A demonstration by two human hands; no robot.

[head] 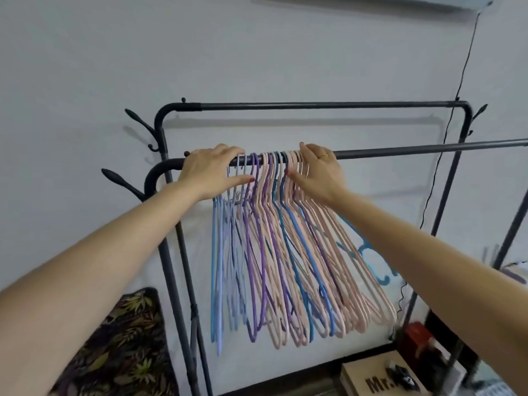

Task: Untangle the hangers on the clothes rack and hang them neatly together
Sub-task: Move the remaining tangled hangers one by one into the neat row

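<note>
Rack: a dark metal rack [314, 105] stood against the pale wall, its nearer rail [414, 149] running across at hand height.
Hangers: a bunch of blue, purple and pink hangers [285, 252] hung close together on that rail, between the two hands.
Left hand: the left hand [211, 172] lay over the rail at the bunch's left end, fingers straight, touching the blue hangers.
Right hand: the right hand [317, 172] pressed the pink hooks at the right end, fingers loosely extended.
Floor: a box [368, 375] sat below.
</note>
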